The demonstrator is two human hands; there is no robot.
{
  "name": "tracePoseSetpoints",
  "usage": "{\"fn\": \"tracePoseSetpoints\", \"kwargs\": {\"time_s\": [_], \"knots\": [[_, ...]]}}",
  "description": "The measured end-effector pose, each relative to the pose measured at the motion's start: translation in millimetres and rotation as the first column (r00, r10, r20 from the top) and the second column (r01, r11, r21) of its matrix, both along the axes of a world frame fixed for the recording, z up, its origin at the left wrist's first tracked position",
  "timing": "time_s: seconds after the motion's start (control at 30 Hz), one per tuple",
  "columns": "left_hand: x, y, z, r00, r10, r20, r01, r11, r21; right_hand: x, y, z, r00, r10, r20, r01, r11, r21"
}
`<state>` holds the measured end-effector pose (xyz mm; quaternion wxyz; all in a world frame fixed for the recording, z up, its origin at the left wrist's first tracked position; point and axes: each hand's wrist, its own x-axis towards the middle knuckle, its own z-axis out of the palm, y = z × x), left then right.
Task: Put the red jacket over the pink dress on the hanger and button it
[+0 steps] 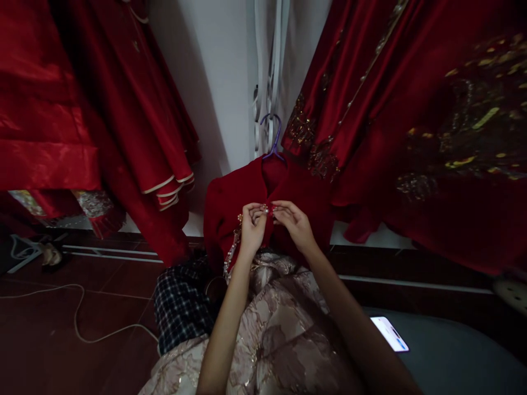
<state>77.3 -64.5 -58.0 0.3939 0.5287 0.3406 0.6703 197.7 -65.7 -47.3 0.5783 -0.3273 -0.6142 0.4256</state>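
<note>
A dark red velvet garment (230, 203) lies in front of me on a purple hanger (272, 144), its lower part over a pale gold brocade skirt (284, 334) on my lap. My left hand (252, 226) pinches a small pearl-like button at the garment's front opening. My right hand (293, 222) is closed on the fabric edge right beside it. Both hands nearly touch at the closure, fingers curled. A beaded trim runs down the garment below my left hand.
Red satin gowns (135, 109) hang at the left, and embroidered red gowns (411, 109) at the right. A white wall (222, 82) stands between them. A lit phone (390, 333) lies on a grey surface at lower right. A white cable (78, 323) trails over the dark red floor. Checked fabric (181, 307) lies by my left knee.
</note>
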Motion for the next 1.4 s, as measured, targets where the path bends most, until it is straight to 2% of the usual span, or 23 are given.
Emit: {"fn": "tracePoseSetpoints", "kwargs": {"time_s": [0.1,0.23,0.43,0.77,1.03,1.13,1.3,1.4], "knots": [[0.6,1.3,-6.4,1.0,-0.014,-0.003,0.014,1.0,-0.003,-1.6,3.0,-4.6,1.0,-0.023,0.004,0.023,0.998,0.057],[-4.8,3.0,-5.3,0.991,-0.034,-0.132,0.044,0.996,0.077,-2.5,9.7,-8.5,0.999,-0.032,-0.003,0.032,0.993,0.11],[-8.9,-6.7,4.1,0.905,0.12,-0.409,-0.048,0.982,0.182,0.0,10.2,-6.9,0.994,-0.103,0.031,0.099,0.987,0.127],[-10.2,-18.8,16.8,0.784,0.248,-0.569,-0.101,0.955,0.277,1.4,1.5,-1.7,0.977,-0.201,0.075,0.187,0.97,0.155],[-12.2,-17.7,14.0,0.733,0.282,-0.619,-0.125,0.95,0.285,1.8,-2.3,-3.5,0.962,-0.25,0.111,0.227,0.956,0.186],[-12.7,-19.8,15.9,0.672,0.312,-0.671,-0.145,0.945,0.294,2.1,-2.5,-3.3,0.964,-0.242,0.111,0.216,0.955,0.205],[-13.9,-24.2,20.4,0.521,0.365,-0.771,-0.183,0.931,0.317,3.1,-0.2,-3.2,0.966,-0.232,0.112,0.203,0.954,0.221],[-15.8,-24.7,20.6,0.486,0.356,-0.798,-0.163,0.934,0.317,3.9,0.3,-3.3,0.967,-0.215,0.14,0.18,0.957,0.228]]}}
